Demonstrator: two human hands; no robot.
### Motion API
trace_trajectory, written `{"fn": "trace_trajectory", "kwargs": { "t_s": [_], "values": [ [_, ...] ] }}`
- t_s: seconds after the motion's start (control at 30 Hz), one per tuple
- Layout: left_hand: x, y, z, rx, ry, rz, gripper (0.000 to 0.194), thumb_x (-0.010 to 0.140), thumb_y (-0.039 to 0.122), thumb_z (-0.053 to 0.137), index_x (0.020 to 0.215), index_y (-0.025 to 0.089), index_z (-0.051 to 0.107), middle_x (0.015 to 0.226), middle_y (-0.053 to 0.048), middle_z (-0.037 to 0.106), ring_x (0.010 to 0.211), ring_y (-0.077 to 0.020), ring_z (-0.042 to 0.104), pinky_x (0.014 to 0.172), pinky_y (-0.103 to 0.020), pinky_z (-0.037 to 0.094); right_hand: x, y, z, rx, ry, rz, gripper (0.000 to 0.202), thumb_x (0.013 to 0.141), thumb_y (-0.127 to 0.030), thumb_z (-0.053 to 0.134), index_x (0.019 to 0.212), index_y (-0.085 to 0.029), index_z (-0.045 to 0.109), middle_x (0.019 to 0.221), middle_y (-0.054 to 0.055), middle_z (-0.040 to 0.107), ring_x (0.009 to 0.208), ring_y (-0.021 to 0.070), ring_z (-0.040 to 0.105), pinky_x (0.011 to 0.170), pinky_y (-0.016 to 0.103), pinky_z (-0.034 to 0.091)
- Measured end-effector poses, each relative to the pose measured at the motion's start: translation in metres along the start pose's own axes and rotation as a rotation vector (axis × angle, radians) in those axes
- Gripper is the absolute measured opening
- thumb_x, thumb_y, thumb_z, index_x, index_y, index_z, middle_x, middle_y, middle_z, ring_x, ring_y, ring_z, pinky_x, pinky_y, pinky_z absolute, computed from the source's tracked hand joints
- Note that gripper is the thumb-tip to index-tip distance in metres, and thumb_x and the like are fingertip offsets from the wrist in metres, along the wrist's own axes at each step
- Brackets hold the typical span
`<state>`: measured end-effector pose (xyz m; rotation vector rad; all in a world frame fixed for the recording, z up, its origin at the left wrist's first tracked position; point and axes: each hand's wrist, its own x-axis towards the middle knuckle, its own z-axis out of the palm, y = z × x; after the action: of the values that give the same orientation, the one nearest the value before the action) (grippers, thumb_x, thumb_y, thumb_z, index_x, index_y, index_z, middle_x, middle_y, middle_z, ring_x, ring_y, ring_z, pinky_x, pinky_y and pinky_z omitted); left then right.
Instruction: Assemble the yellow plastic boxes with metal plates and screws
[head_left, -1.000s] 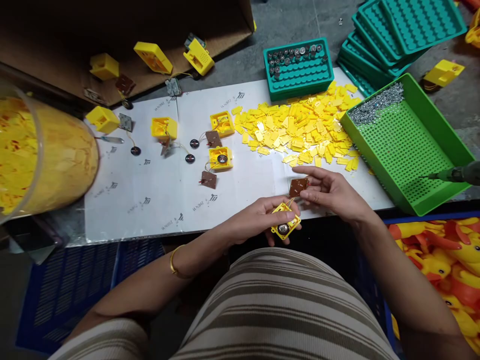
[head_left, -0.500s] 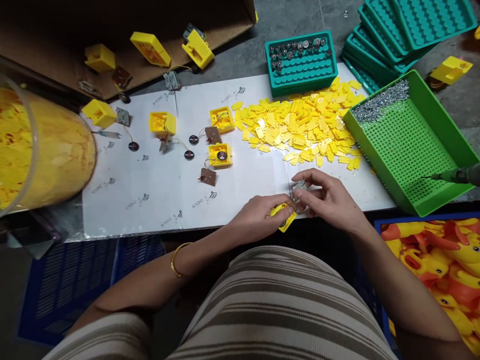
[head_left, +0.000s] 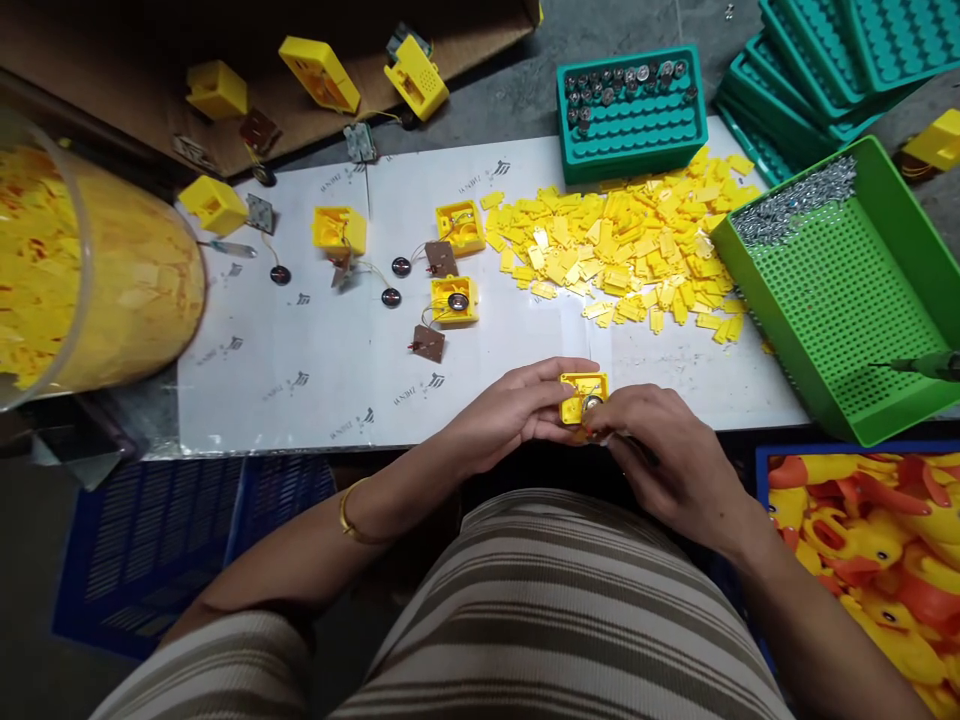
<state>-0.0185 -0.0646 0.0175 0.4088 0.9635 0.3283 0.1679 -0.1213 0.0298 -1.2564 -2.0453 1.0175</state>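
Observation:
My left hand (head_left: 525,400) holds a small yellow housing (head_left: 574,408) at the table's front edge, its open side facing up. A round silvery part sits inside the housing. The fingers of my right hand (head_left: 660,450) are pinched at the housing's right side, and what they grip is partly hidden. Left of my hands, another yellow housing (head_left: 442,312) has a round speaker on it and a brown board (head_left: 428,343) wired beside it. A further yellow housing (head_left: 460,228) lies behind, near a second brown board (head_left: 442,259).
Loose yellow pieces (head_left: 615,240) cover the back right of the white sheet (head_left: 300,340). Beyond are a teal tray (head_left: 637,160) and a green basket (head_left: 885,290) with screws. A large yellow-filled tub (head_left: 142,260) stands left; a crate of toy ducks (head_left: 877,540) is at right.
The yellow housing has turned so its open side faces up. The grey part that showed in my right hand is out of sight, and that hand has closed in on the housing.

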Motion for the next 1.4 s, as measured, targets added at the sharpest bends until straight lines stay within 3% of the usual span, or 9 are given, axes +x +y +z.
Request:
{"fn": "trace_trajectory", "kwargs": {
  "t_s": [0.2,0.33,0.47,0.7,0.93,1.07,1.2,1.4],
  "values": [
    [-0.005,-0.001,0.006,0.045,0.027,0.053,0.027,0.082,0.016,0.058,0.109,0.018,0.063,0.098,-0.005,0.067,0.08,-0.012,0.064,0.069,-0.023,0.055,-0.004,-0.008,-0.003,-0.244,-0.105,-0.045,0.024,0.089,-0.01,0.05,0.11,-0.019,0.056,0.1,0.001,0.068,0.103,0.0213,0.052,0.084,0.037,0.038],
    [-0.003,-0.002,0.01,0.136,0.009,0.093,0.028,0.079,0.024,0.066,0.106,0.018,0.06,0.086,-0.001,0.065,0.07,-0.0088,0.061,0.063,-0.02,0.051,-0.006,-0.015,-0.003,-0.36,-0.114,-0.062,0.023,0.089,-0.01,0.048,0.109,-0.016,0.057,0.102,0.003,0.067,0.107,0.0237,0.05,0.083,0.037,0.037],
    [-0.001,-0.003,0.009,0.194,-0.021,0.107,0.025,0.078,0.028,0.067,0.1,0.018,0.058,0.072,0.003,0.061,0.06,-0.0069,0.057,0.057,-0.018,0.047,-0.005,-0.018,-0.005,-0.32,-0.184,-0.084,0.026,0.089,-0.01,0.046,0.113,-0.017,0.055,0.107,0.005,0.066,0.111,0.0241,0.048,0.085,0.037,0.038],
    [-0.005,-0.004,0.01,0.164,-0.086,0.083,0.03,0.078,0.017,0.063,0.108,0.016,0.057,0.088,-0.002,0.067,0.072,-0.0099,0.063,0.069,-0.022,0.05,-0.004,-0.012,-0.012,-0.22,-0.209,-0.081,0.026,0.091,-0.013,0.047,0.115,-0.018,0.055,0.108,0.004,0.065,0.111,0.0233,0.048,0.088,0.038,0.039],
    [-0.008,-0.003,0.015,0.177,-0.043,0.127,0.03,0.073,0.01,0.058,0.102,0.017,0.062,0.085,-0.001,0.069,0.071,-0.0102,0.062,0.071,-0.022,0.047,-0.007,-0.017,-0.013,-0.23,-0.106,-0.066,0.032,0.089,-0.011,0.049,0.118,-0.021,0.057,0.105,0.008,0.061,0.094,0.02,0.054,0.076,0.034,0.046],
    [-0.009,-0.004,0.012,0.134,-0.094,0.127,0.034,0.072,0.009,0.058,0.105,0.017,0.062,0.087,-0.002,0.069,0.074,-0.0114,0.063,0.075,-0.024,0.047,-0.009,-0.016,-0.015,-0.203,-0.128,-0.065,0.033,0.09,-0.011,0.048,0.12,-0.022,0.056,0.106,0.008,0.061,0.096,0.0187,0.056,0.076,0.032,0.049],
    [-0.01,-0.006,0.011,0.11,-0.072,0.116,0.033,0.069,0.007,0.059,0.101,0.017,0.062,0.085,-0.001,0.068,0.07,-0.0096,0.061,0.072,-0.023,0.047,-0.01,-0.015,-0.013,-0.219,-0.131,-0.084,0.036,0.09,-0.009,0.049,0.124,-0.018,0.052,0.107,0.009,0.062,0.095,0.0192,0.056,0.078,0.031,0.049],
    [-0.014,-0.002,0.015,0.128,-0.031,0.108,0.032,0.07,0.007,0.062,0.101,0.017,0.062,0.083,-0.001,0.067,0.069,-0.0085,0.06,0.065,-0.019,0.046,-0.009,-0.016,-0.006,-0.193,0.04,-0.043,0.015,0.091,-0.013,0.051,0.104,-0.017,0.058,0.089,0.005,0.065,0.08,0.0143,0.06,0.068,0.026,0.05]
  ]
}}
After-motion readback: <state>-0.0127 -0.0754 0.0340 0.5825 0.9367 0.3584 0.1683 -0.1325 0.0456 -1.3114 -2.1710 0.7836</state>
